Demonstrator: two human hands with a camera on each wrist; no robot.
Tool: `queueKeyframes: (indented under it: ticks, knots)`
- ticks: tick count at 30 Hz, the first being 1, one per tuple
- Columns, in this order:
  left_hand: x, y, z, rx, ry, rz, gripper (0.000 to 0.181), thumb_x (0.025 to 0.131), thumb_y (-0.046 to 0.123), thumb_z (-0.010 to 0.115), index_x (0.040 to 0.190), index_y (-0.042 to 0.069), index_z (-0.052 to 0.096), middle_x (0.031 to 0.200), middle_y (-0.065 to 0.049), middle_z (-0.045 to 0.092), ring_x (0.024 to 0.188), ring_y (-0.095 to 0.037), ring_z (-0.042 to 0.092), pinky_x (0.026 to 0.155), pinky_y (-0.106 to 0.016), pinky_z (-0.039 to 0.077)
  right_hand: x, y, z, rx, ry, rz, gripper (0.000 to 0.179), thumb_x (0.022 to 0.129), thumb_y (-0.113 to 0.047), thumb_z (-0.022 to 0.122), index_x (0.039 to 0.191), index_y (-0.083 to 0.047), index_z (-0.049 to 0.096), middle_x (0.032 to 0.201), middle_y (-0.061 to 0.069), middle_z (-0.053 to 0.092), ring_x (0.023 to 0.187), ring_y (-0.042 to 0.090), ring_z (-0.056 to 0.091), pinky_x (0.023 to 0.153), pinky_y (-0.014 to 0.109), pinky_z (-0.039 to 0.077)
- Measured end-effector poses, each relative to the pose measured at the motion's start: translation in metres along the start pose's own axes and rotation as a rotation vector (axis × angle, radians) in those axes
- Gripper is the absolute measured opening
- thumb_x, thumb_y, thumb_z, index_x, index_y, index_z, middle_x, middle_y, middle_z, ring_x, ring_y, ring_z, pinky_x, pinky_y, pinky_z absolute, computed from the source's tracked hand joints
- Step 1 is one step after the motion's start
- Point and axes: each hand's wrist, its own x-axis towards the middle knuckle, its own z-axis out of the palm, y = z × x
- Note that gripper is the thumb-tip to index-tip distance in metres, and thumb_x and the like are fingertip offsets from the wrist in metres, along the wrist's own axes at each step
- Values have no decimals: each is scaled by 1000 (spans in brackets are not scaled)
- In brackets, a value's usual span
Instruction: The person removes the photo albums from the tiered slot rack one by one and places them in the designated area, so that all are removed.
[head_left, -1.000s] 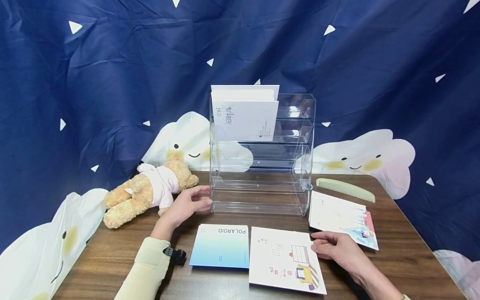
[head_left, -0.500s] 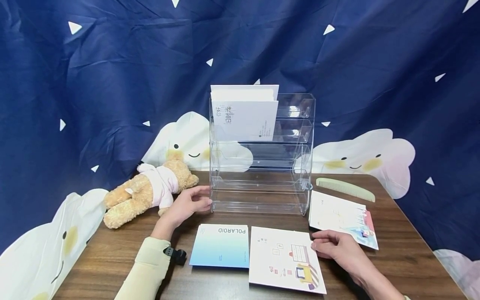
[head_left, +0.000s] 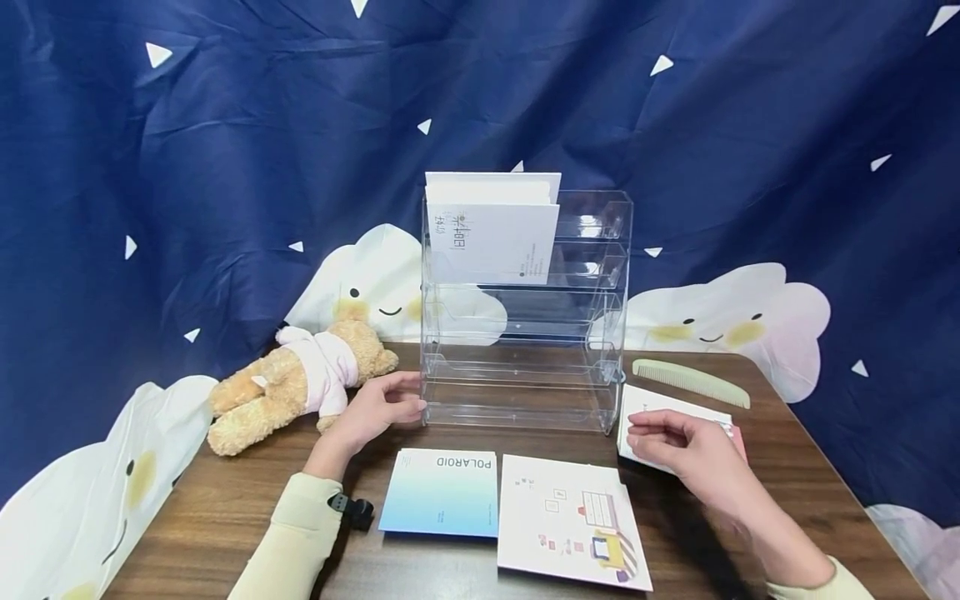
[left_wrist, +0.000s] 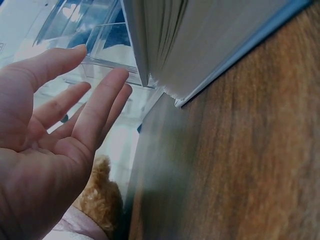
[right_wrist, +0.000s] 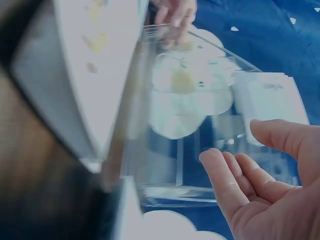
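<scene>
A clear acrylic rack (head_left: pixel 517 392) with several tiers stands on the table. White booklets (head_left: pixel 491 246) with dark lettering lean in its upper left part. My left hand (head_left: pixel 382 406) touches the rack's lower left side, thumb and fingers apart and relaxed. My right hand (head_left: pixel 693 450) hovers over a white illustrated book (head_left: pixel 645 404) at the right, partly covering it, and holds nothing. In the right wrist view, the fingers (right_wrist: pixel 225 182) and thumb stand apart. Nearer me lie a blue "POLAROID" book (head_left: pixel 442 492) and a white book with a yellow drawing (head_left: pixel 570 525).
A teddy bear (head_left: pixel 300 379) in a pale pink top lies left of the rack, close to my left forearm. At the right, behind the white book, is a pale green comb (head_left: pixel 690 381). A navy curtain (head_left: pixel 300 125) with clouds hangs behind the wooden table (head_left: pixel 217 517).
My right hand has left the right edge of the white book with the yellow drawing and moved up and right over the other white book. My left hand stays at the rack.
</scene>
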Motion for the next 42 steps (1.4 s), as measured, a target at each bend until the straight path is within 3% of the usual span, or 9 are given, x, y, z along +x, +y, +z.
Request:
queueKeyframes:
  ticks: [6,7,14,17,22,27,30,36,42]
  knots:
    - [-1,2,2,13,2,-4,63,102,6,79,159,-6,55,155,-36,61,122,-30,77,97,-36,70,14,-29,-8,-1,12,-66,44,104,-25,82,140,-1,74,124,5,84,99,-4,74,87,12,57]
    - [-1,2,2,10,0,-4,64,102,6,79,160,-6,55,155,-36,61,122,-30,77,97,-36,70,17,-34,-8,10,12,-78,44,105,-24,82,141,0,73,124,5,84,99,-4,74,86,15,61]
    - [1,0,1,0,3,7,63,102,5,79,159,-6,55,157,-36,59,122,-26,76,97,-35,70,42,-69,-20,113,53,-172,47,105,-20,81,145,2,70,111,-20,81,104,-5,75,92,12,61]
    - [1,0,0,-1,1,14,63,102,5,79,159,-5,55,157,-36,59,123,-27,76,97,-36,70,56,-82,-28,156,77,-214,38,106,-20,80,140,-7,73,109,-26,80,104,-5,75,92,11,61]
    - [0,0,0,6,3,15,63,102,6,80,159,-4,56,156,-36,60,124,-28,76,97,-35,70,85,-103,-37,299,102,-260,23,103,-15,83,125,-22,78,106,-21,83,101,-4,76,93,10,60]
    - [0,0,2,23,6,6,63,102,7,80,160,-4,56,156,-34,61,127,-30,75,97,-35,70,115,-125,-40,466,140,-310,22,98,-6,86,115,-20,84,97,-13,84,91,0,78,85,13,64]
    - [0,0,2,59,19,6,63,102,9,80,159,-3,57,153,-32,65,128,-30,75,97,-31,69,131,-140,-41,496,158,-318,21,96,-6,88,114,-17,84,94,-11,83,86,2,78,82,15,65]
    - [0,1,1,94,33,19,63,101,12,82,158,-3,59,145,-30,71,126,-32,76,95,-28,67,163,-163,-37,380,220,-317,36,99,-14,86,133,-4,77,94,-19,80,90,-1,77,84,14,64]
    - [0,1,1,110,43,24,62,101,12,82,157,-2,60,143,-28,73,124,-31,77,96,-29,68,187,-178,-23,273,263,-322,49,101,-22,85,143,-1,72,99,-24,75,103,-2,71,94,16,58]
